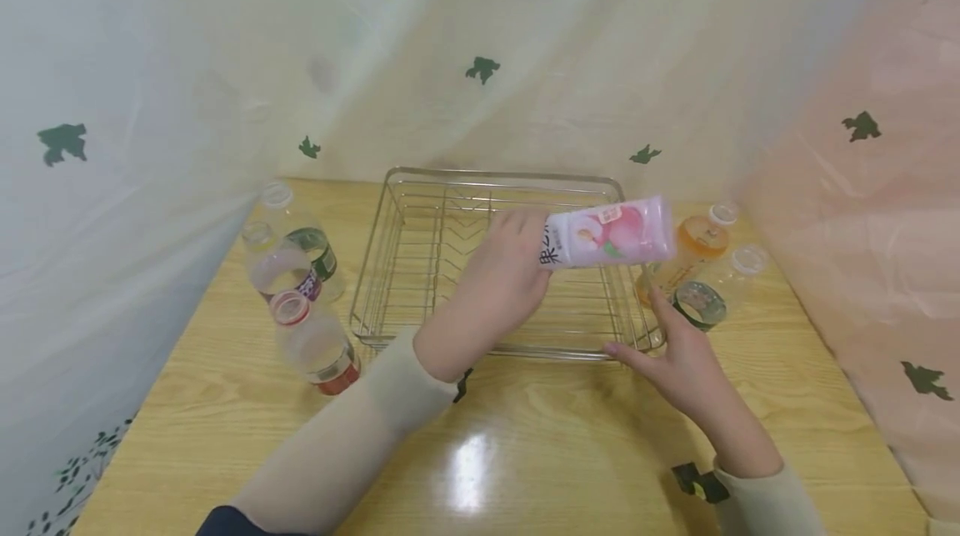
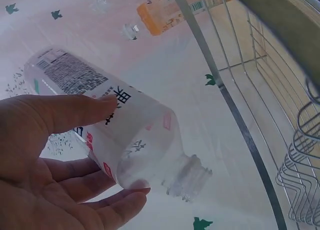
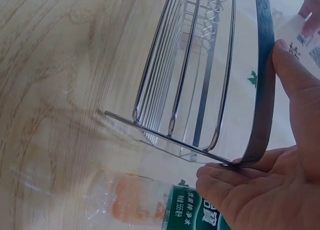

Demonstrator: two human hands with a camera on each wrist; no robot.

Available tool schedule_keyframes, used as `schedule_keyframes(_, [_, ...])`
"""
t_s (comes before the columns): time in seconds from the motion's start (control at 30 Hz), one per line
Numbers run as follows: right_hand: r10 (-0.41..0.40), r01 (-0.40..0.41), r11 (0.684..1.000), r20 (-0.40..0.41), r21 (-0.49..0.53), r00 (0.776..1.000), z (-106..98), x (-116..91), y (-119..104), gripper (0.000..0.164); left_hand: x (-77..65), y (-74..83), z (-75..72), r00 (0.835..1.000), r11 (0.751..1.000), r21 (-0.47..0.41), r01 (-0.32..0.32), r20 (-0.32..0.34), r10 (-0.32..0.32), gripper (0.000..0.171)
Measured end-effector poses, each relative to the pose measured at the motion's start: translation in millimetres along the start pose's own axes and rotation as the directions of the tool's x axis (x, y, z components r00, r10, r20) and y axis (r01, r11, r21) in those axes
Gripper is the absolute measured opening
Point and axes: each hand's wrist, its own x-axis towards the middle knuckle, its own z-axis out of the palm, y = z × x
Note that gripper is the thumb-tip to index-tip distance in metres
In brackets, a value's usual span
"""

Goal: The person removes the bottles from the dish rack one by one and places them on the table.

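Note:
My left hand (image 1: 495, 282) grips a clear plastic drink bottle (image 1: 611, 232) with a pink-and-white peach label, tilted on its side above the wire dish rack (image 1: 495, 177). In the left wrist view, the thumb lies over the label of this bottle (image 2: 145, 115) and the fingers come round from below; its threaded neck (image 2: 192, 177) is bare of a cap and points toward the rack. My right hand (image 1: 682, 361) holds the rack's front right corner. Up close in the right wrist view, its thumb presses the flat metal rim (image 3: 265, 90) and its fingers lie under the corner.
Left of the rack stand three bottles, the nearest with a red neck ring (image 1: 291, 308). To its right are a bottle with an orange label (image 1: 703, 234) and a green-labelled water bottle (image 1: 701, 304). A patterned curtain (image 1: 555, 61) encloses the wooden table (image 1: 525, 444).

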Motion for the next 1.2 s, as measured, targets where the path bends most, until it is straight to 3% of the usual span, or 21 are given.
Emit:
schedule_keyframes(0.27, [0.019, -0.019, 1.0, 0.004, 0.008, 1.0, -2, -2, -1, 0.116, -18.7, -6.5, -1.8, 0.997, 0.991, 0.112, -0.076, -0.008, 0.077, 0.052])
schedule_keyframes(0.5, [0.033, -0.033, 0.999, -0.009, -0.005, 0.999, -4, -3, -4, 0.117, -30.2, -12.5, -2.1, 0.995, 0.976, 0.191, -0.104, 0.022, 0.102, 0.057])
schedule_keyframes(0.67, [0.039, -0.039, 0.999, -0.026, 0.004, 0.999, -5, -4, -8, 0.119, -36.5, -16.8, 0.1, 0.988, 0.962, 0.229, -0.15, -0.01, 0.157, 0.05])
schedule_keyframes(0.97, [-0.048, 0.05, 0.999, -0.143, 0.01, 0.989, -10, -12, -27, 0.127, -44.8, -13.1, -1.8, 0.986, 0.94, 0.302, -0.158, 0.006, 0.164, 0.053])
schedule_keyframes(1.03, [-0.114, 0.117, 0.993, -0.175, 0.004, 0.978, -11, -12, -34, 0.126, -45.4, -11.4, -1.7, 0.986, 0.929, 0.331, -0.163, 0.014, 0.168, 0.053])
schedule_keyframes(1.1, [-0.207, 0.209, 0.978, -0.217, -0.015, 0.954, -11, -12, -41, 0.124, -45.8, -10.1, -1.0, 0.983, 0.917, 0.359, -0.176, 0.011, 0.185, 0.052])
schedule_keyframes(1.2, [-0.363, 0.355, 0.931, -0.276, -0.079, 0.89, -12, -11, -53, 0.118, -46.8, -8.1, 0.5, 0.974, 0.887, 0.413, -0.205, -0.003, 0.226, 0.049])
